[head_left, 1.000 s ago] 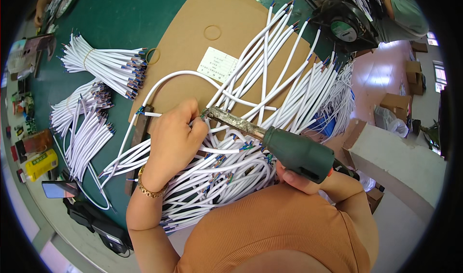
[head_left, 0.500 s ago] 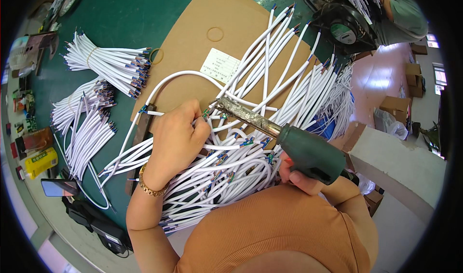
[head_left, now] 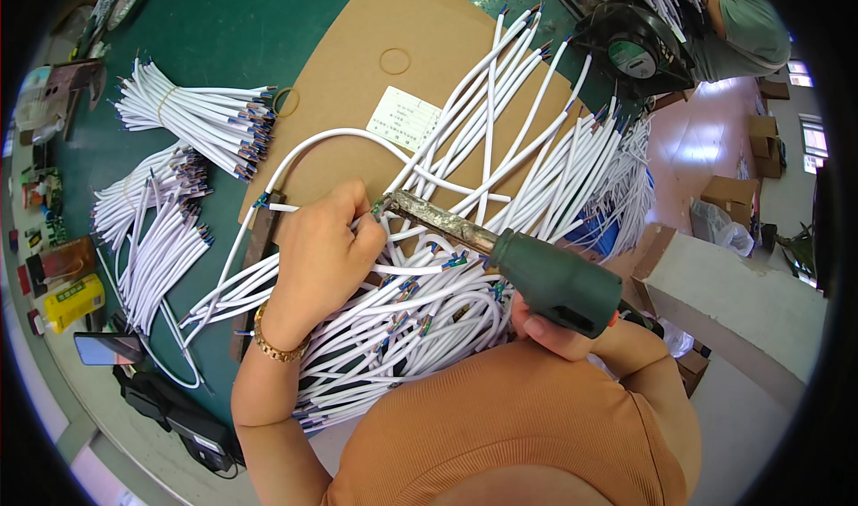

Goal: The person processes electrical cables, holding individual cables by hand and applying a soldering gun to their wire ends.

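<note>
My left hand (head_left: 326,256) is closed in a pinch near the middle of the work area. At its fingertips are the stripped, coloured wire ends (head_left: 379,209) of a white cable, most of which the hand hides. My right hand (head_left: 550,329) is wrapped round the dark green handle of a soldering iron (head_left: 559,278). The iron's crusted metal tip points left and meets the wire ends, or comes very close to them. Beneath and beside my hands lies a heap of white cables (head_left: 447,314) with blue, brown and green ends. A dark bar (head_left: 259,256) sits left of my left hand.
Brown cardboard (head_left: 349,68) covers part of the green table, bearing a white label (head_left: 402,117) and a rubber band (head_left: 394,61). Cable bundles (head_left: 192,117) lie left, near a phone (head_left: 107,349) and yellow bottle (head_left: 73,302). A black fan (head_left: 630,54) and another person's arm (head_left: 746,28) are upper right.
The soldering iron has moved left and slightly down with my right hand, bringing its tip up to the wire ends at my left fingertips. My left hand stays nearly in place.
</note>
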A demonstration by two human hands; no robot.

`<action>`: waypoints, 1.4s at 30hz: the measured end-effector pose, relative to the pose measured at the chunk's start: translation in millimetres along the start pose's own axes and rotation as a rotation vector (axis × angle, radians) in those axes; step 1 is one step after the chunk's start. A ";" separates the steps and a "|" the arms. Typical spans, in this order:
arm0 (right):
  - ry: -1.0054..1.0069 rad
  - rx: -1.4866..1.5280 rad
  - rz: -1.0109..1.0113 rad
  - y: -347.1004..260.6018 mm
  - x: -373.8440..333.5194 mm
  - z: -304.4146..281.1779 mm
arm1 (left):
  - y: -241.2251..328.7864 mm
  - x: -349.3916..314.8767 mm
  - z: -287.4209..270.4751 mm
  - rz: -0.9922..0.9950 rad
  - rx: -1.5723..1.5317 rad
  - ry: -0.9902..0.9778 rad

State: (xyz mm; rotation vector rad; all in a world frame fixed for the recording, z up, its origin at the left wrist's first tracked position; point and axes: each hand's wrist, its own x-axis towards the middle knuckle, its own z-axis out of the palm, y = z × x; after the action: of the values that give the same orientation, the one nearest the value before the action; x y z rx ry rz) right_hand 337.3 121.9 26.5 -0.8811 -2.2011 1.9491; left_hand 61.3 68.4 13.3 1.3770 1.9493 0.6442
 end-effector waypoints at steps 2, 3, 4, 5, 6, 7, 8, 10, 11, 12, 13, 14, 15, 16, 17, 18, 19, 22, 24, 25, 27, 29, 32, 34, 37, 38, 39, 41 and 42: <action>-0.023 0.082 0.085 -2.3 0.7 -0.7 | -1.9 0.0 1.6 0.002 0.008 0.008; -0.045 0.072 0.070 -1.7 1.6 -1.6 | -3.5 -0.3 3.1 0.030 0.000 0.028; -0.066 0.061 0.055 -1.0 2.4 -2.4 | -4.6 -0.7 3.8 0.058 -0.008 0.049; -0.070 0.062 0.055 0.4 3.1 -2.7 | -4.1 -1.0 2.8 0.054 -0.007 0.050; -0.059 0.008 0.013 1.6 2.6 -2.9 | -2.1 -0.4 1.2 0.031 0.001 0.026; -0.048 -0.046 -0.029 2.4 2.2 -2.9 | -0.8 0.2 0.2 0.007 0.010 0.002; -0.048 -0.048 -0.026 2.7 1.5 -2.1 | -0.6 0.6 0.1 0.006 0.007 0.000; 0.004 -0.063 -0.059 3.3 0.3 0.5 | -0.8 1.1 0.0 0.006 0.012 -0.003; 0.003 -0.062 -0.057 3.0 0.1 1.0 | -0.6 1.3 0.1 0.005 0.010 -0.004; 0.020 -0.049 -0.063 2.6 0.2 1.5 | -0.5 1.2 0.1 0.003 0.010 -0.004; 0.036 -0.037 -0.070 2.1 0.3 1.7 | -0.6 1.2 0.2 0.001 0.009 -0.004; 0.035 -0.036 -0.069 1.6 1.0 1.3 | -1.0 1.4 0.1 -0.001 0.008 -0.004; 0.030 -0.053 -0.090 0.8 1.9 0.4 | -1.5 1.3 0.1 0.004 0.014 -0.004; 0.025 -0.070 -0.112 -0.1 2.2 -0.1 | -1.8 1.2 0.1 0.008 0.020 -0.004; 0.023 -0.070 -0.111 -1.1 0.9 -0.8 | -2.1 0.9 0.6 0.007 0.018 -0.004; -0.025 -0.042 -0.017 -1.8 -0.2 -2.0 | -2.9 1.0 0.7 0.015 0.021 0.003; -0.072 -0.013 0.076 -1.9 -0.8 -2.9 | -3.2 0.9 0.6 0.024 0.024 0.010; -0.093 -0.057 0.033 1.2 1.4 -4.9 | 0.1 0.9 -0.5 -0.013 -0.009 -0.014; -0.079 -0.051 0.005 3.4 2.3 -3.9 | 0.8 1.0 -1.8 -0.021 -0.009 -0.021; -0.064 -0.045 -0.021 4.0 2.5 -3.7 | 0.8 1.2 -1.8 -0.028 -0.009 -0.029; -0.078 -0.023 0.001 3.5 2.2 -4.3 | -0.9 1.0 -1.2 -0.019 -0.004 -0.025; -0.092 0.000 0.023 3.2 0.3 -2.9 | -2.0 0.6 -0.3 -0.011 0.000 -0.021; -0.001 0.097 0.087 2.1 -3.0 0.6 | -2.9 1.5 0.4 0.011 0.014 -0.006; -0.031 -0.089 0.005 -0.8 -1.9 -3.7 | -2.6 1.0 0.6 0.008 0.014 -0.002; -0.038 -0.185 -0.092 -2.7 -5.2 -6.0 | -2.7 0.4 1.1 0.025 0.032 0.019; -0.040 -0.185 -0.092 -4.3 -4.9 -5.4 | -2.5 0.3 1.2 0.024 0.030 0.020; -0.003 -0.165 -0.104 -6.1 -4.1 -4.2 | -2.4 0.6 1.3 0.026 0.023 0.016; 0.034 -0.147 -0.115 -7.3 -4.7 -2.9 | -2.6 1.1 1.3 0.028 0.013 0.013; 0.043 -0.205 -0.141 -6.9 -6.0 -3.0 | -2.7 0.7 1.4 0.028 0.009 0.012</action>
State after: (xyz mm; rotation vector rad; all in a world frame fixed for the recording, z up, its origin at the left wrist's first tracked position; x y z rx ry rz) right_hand 341.0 121.6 35.4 -0.7582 -2.3985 1.6512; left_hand 60.5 68.2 10.3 1.4114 1.9473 0.6590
